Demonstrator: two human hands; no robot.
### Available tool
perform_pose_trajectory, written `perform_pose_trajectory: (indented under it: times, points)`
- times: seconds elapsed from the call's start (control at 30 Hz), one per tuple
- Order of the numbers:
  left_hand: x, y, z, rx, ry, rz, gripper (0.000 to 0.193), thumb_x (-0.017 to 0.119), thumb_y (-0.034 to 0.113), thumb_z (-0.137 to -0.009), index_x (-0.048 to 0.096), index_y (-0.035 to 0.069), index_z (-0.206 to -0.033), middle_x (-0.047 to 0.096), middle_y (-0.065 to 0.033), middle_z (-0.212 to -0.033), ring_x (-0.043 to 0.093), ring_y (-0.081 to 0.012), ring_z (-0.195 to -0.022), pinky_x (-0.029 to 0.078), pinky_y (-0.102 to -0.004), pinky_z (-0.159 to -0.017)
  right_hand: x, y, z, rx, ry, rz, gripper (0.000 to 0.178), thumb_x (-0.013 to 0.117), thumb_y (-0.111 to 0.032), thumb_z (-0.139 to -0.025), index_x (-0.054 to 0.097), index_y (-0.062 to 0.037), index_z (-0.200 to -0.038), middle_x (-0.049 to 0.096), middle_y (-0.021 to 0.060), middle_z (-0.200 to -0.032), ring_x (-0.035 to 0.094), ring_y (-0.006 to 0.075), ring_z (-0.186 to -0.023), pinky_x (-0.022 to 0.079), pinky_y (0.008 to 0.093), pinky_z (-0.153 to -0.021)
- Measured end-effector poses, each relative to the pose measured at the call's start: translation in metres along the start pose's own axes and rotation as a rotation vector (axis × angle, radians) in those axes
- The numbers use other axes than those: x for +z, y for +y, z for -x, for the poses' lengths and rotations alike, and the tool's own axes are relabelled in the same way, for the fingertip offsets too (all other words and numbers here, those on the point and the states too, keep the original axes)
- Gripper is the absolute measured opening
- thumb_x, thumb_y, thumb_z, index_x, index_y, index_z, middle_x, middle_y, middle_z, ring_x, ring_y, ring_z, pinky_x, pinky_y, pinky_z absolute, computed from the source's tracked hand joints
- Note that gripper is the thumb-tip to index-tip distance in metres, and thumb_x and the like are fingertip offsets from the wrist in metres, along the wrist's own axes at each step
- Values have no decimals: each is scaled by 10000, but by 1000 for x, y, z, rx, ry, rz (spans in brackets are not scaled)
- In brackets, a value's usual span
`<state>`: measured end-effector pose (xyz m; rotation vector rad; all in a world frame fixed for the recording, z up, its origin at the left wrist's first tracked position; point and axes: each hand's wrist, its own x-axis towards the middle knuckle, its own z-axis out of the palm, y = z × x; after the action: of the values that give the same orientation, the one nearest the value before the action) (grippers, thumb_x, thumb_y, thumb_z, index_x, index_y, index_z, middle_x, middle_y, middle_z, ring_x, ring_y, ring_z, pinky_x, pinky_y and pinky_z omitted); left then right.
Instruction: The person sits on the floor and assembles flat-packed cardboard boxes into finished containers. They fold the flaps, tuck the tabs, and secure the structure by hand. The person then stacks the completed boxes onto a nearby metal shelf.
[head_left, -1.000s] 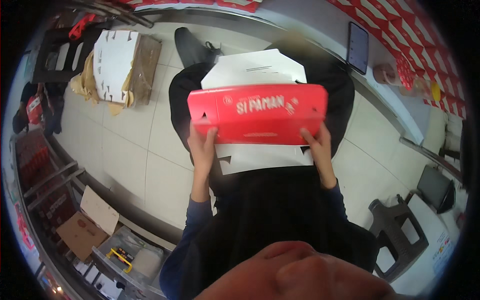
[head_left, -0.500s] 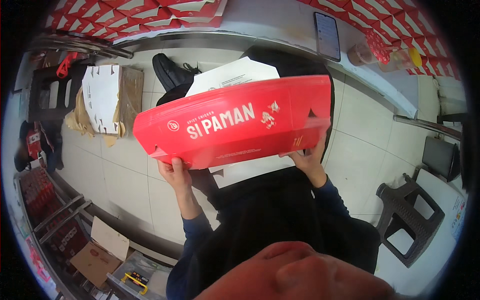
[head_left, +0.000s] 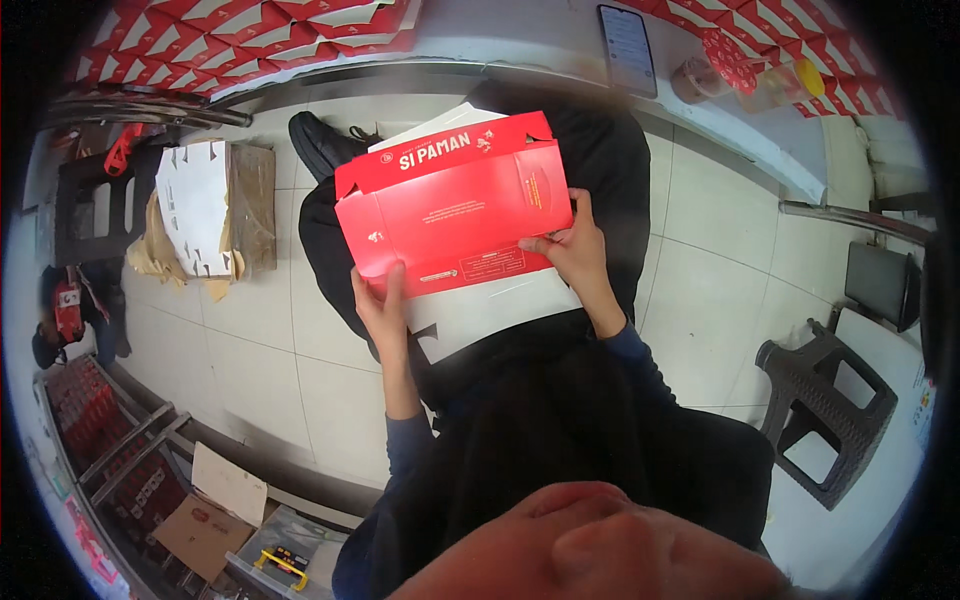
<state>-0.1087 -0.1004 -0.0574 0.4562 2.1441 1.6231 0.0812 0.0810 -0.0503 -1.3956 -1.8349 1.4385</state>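
Note:
Over my lap I hold a red cardboard box blank (head_left: pixel 450 230), with white lettering along its far folded edge and a broad printed panel facing up. My left hand (head_left: pixel 382 308) pinches its near left corner, thumb on top. At the right end, my right hand (head_left: pixel 580 248) grips the edge with the thumb on the panel and the fingers partly hidden beneath. Under the blank, white cardboard (head_left: pixel 490 315) rests on my thighs and sticks out at its near and far sides.
A stack of white cardboard (head_left: pixel 195 205) in torn brown wrapping stands on the floor at left. Folded red-and-white boxes (head_left: pixel 250 35) line the far table, with a phone (head_left: pixel 628 50) and lidded plastic cups (head_left: pixel 780 88). At right is a dark plastic stool (head_left: pixel 830 410); an open carton (head_left: pixel 205 530) sits lower left.
The red blank has come down and closer to my lap, tipped so its broad panel now faces up. Both hands moved with it and still hold its ends.

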Motion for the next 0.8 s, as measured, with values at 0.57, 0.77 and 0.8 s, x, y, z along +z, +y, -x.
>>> perform_pose_trajectory:
  times: [0.57, 0.77, 0.8]
  points:
    - [-103, -94, 144, -371, -104, 342, 299, 574, 215, -884, 529, 53, -1131, 590, -145, -1079, 607, -234, -947, 509, -351, -805, -52, 6, 127, 588, 21, -714, 807, 758, -70, -748, 253, -21, -1376, 479, 164, -1295, 495, 239, -1172, 386, 349, -1005]
    - [-92, -95, 148, -128, -117, 182, 296, 581, 137, -842, 513, 91, -1126, 575, -154, -1079, 599, -251, -959, 514, -367, -803, -73, -28, 119, 687, -98, -842, 735, 732, -107, -773, 276, 2, -1339, 475, 192, -1286, 487, 264, -1194, 389, 345, -1007]
    - [-90, -91, 144, -127, -122, 189, 300, 581, 134, -838, 511, 91, -1127, 575, -154, -1078, 599, -253, -958, 514, -369, -803, -75, -34, 118, 676, -127, -859, 661, 707, -125, -778, 339, -5, -1314, 510, 168, -1241, 510, 250, -1159, 398, 342, -995]
